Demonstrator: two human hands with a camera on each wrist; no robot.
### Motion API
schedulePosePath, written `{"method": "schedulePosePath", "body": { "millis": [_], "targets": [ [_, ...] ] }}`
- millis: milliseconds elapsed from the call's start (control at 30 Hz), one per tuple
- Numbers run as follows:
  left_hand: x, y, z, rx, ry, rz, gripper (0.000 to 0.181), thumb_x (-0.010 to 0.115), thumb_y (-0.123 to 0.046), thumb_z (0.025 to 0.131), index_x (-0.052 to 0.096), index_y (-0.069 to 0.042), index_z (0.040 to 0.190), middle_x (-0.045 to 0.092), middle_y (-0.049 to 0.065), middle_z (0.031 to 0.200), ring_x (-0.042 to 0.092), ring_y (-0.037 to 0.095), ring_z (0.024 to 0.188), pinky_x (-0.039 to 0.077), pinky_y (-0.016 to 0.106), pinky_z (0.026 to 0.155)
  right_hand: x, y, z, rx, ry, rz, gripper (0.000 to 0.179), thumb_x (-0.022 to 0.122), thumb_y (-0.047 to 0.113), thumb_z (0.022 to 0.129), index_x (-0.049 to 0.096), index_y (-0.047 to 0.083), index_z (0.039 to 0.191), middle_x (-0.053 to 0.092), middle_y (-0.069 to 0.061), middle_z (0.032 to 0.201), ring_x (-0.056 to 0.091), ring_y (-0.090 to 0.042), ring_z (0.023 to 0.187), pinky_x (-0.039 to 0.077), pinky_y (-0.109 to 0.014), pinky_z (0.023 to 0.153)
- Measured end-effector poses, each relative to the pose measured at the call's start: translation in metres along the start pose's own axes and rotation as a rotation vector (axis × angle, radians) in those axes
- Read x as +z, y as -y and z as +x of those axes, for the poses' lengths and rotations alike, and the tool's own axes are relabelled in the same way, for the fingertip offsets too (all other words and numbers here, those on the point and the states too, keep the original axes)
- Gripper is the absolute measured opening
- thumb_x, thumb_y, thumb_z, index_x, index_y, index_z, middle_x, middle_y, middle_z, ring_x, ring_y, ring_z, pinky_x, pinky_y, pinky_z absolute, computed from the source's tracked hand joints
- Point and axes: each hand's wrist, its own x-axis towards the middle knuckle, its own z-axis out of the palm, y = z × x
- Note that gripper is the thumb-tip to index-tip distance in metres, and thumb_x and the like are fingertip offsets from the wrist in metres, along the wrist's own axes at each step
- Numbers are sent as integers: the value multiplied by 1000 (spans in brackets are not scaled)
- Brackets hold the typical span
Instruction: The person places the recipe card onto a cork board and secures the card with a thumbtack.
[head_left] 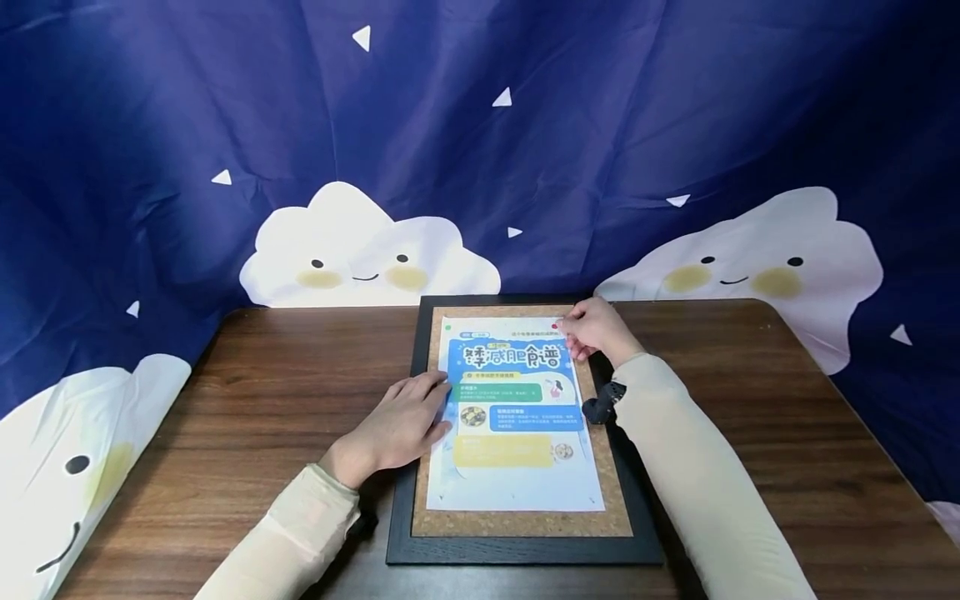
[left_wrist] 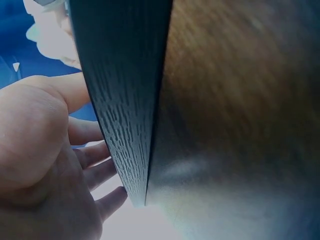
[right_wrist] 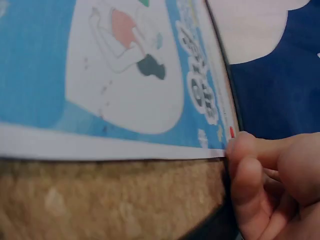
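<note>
A printed poster (head_left: 517, 475) lies on a cork board (head_left: 525, 524) with a black frame (head_left: 525, 550). My right hand (head_left: 596, 329) is at the poster's top right corner, thumb and fingers pinching a small red pushpin (head_left: 556, 326). In the right wrist view the red pin (right_wrist: 231, 132) shows right at the fingertips (right_wrist: 241, 142). A green pushpin (head_left: 447, 327) sits at the top left corner. My left hand (head_left: 401, 425) rests over the frame's left side, fingers extended onto the poster's left edge; the left wrist view shows its palm (left_wrist: 35, 150) beside the frame's outer side (left_wrist: 122, 100).
The board lies on a dark brown wooden table (head_left: 285, 375). Behind the table hangs a navy blue curtain (head_left: 450, 100) with white clouds. A black band-like item (head_left: 603, 404) is around the right wrist, over the board's right side.
</note>
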Motion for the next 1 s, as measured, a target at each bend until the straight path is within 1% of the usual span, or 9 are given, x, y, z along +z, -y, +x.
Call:
{"method": "schedulePosePath", "body": {
  "millis": [133,233,367,500,633,800,1000],
  "targets": [
    [-1,0,1,6,-6,6,62,63,-31,111,47,6,158,41,23,168,40,40,157,34,61,127,-6,-8,-5,-37,22,99,28,54,16,114,57,-10,125,67,-5,74,66,-11,57,60,-27,58],
    [-1,0,1,6,-4,10,62,63,-31,111,48,6,158,41,23,168,41,40,156,34,60,127,-11,-14,-10,-58,36,149,29,55,18,114,58,-9,122,67,-3,75,67,-11,60,60,-27,60],
    [0,0,1,1,4,6,63,63,-32,111,47,5,159,41,23,168,40,40,157,33,60,127,-15,-20,-23,-94,64,172,30,55,19,114,59,-10,119,66,-3,78,66,-12,62,59,-27,61],
    [0,0,0,-2,6,1,63,63,-32,111,47,5,159,40,23,168,40,40,157,33,61,127,-19,-24,-37,-122,72,151,34,53,19,114,59,-13,125,68,-4,83,66,-13,66,58,-27,61],
    [0,-1,0,-1,2,-1,62,63,-31,111,47,5,159,41,23,168,40,40,156,34,61,127,-23,-31,-50,-152,60,131,38,54,20,114,58,-14,130,68,-6,85,67,-13,67,58,-27,63],
    [0,-1,0,4,-3,4,62,63,-31,111,48,6,158,41,23,168,41,40,156,34,61,127,-29,-38,-64,-194,46,103,38,55,20,114,59,-15,128,68,-7,86,68,-14,69,59,-29,64],
    [0,0,-1,8,-5,12,62,63,-31,111,49,5,158,42,23,167,41,40,156,35,60,127,-35,-44,-77,-202,26,75,39,56,21,113,60,-14,129,70,-6,87,68,-15,71,60,-29,65]
  ]
}}
